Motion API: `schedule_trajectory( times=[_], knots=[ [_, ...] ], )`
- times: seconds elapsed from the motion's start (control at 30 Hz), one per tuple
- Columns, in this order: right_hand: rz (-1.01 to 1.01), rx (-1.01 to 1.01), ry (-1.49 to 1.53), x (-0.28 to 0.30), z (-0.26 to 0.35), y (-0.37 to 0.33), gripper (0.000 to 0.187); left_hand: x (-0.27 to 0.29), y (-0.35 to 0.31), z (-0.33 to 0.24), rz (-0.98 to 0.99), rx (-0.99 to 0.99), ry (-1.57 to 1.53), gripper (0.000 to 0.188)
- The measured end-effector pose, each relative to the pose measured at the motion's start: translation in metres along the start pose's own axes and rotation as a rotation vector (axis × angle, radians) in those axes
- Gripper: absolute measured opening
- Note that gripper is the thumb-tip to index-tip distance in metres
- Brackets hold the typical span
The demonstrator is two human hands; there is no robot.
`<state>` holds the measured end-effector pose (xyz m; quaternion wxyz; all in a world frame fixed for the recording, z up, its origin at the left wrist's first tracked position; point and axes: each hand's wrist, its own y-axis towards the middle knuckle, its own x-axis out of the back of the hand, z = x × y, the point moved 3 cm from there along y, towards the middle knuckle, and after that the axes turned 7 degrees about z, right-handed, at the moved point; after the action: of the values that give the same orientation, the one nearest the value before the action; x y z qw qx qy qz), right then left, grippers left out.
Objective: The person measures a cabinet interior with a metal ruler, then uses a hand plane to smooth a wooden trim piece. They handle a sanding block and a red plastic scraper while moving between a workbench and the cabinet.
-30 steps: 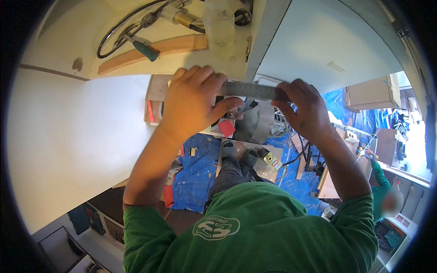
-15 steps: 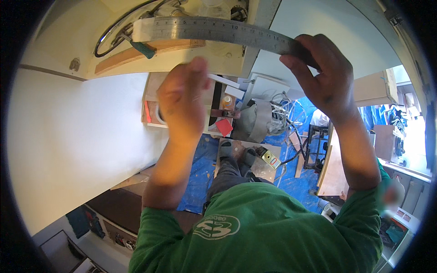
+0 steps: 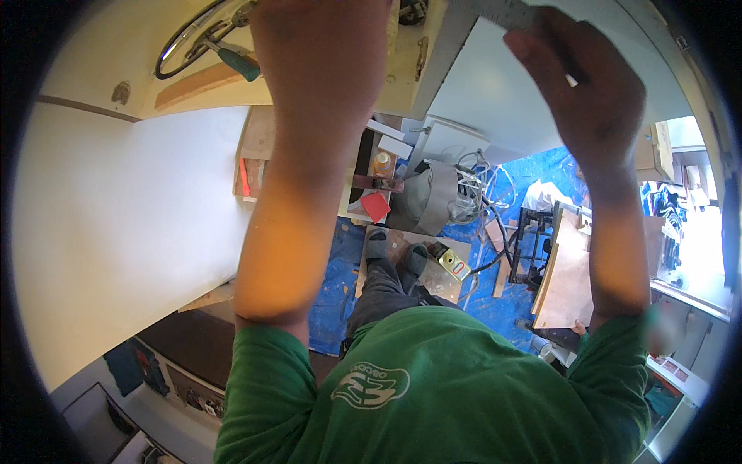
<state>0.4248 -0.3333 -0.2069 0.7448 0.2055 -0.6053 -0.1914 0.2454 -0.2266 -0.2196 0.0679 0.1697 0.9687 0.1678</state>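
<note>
My right hand (image 3: 591,85) grips the end of a steel ruler (image 3: 501,11) between thumb and fingers, high at the upper right. Most of the ruler runs out past the top edge of the picture. My left hand (image 3: 321,27) is raised in front of a cream cabinet interior (image 3: 85,73). Its fingers are cut off by the top edge, so what they do is hidden. Left of that hand, inside the cabinet, a green-handled tool (image 3: 238,65) lies beside a black cable (image 3: 164,58) and a wooden strip (image 3: 197,87).
Below are a grey bag (image 3: 425,197) with coiled cables, a red piece (image 3: 376,206) and a yellow device (image 3: 450,261) near my feet. Blue sheeting (image 3: 328,290) covers the floor. At right, another person's hand (image 3: 579,329) is beside a plywood board (image 3: 562,278).
Both arms have reached farther up. The ruler has risen mostly out of the picture, still in my right hand. My left hand has moved up to the top edge.
</note>
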Motion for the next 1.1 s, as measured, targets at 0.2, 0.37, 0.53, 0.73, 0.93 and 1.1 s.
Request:
schedule_trajectory(
  times=[0.2,0.37,0.53,0.73,0.93,1.1],
  knots=[
    [-0.026,0.148,0.103,-0.056,-0.005,-0.024,0.031,0.012,-0.026,0.075,-0.124,0.122,-0.107,0.030],
    [0.141,0.047,0.166,-0.098,-0.010,-0.050,0.029,0.019,-0.054,0.141,-0.134,0.293,-0.284,0.033],
    [0.042,0.088,0.120,-0.063,0.002,-0.033,0.031,0.021,-0.045,0.098,-0.108,0.141,-0.206,0.027],
    [-0.090,0.155,0.183,0.006,-0.008,0.005,0.030,0.005,0.004,0.005,0.012,-0.250,0.130,0.036],
    [-0.036,0.163,0.127,-0.040,-0.011,-0.017,0.028,0.007,-0.025,0.069,-0.039,0.068,-0.022,0.036],
    [0.121,0.075,0.176,-0.099,-0.019,-0.052,0.027,0.015,-0.057,0.144,-0.138,0.247,-0.207,0.035]
  ],
)
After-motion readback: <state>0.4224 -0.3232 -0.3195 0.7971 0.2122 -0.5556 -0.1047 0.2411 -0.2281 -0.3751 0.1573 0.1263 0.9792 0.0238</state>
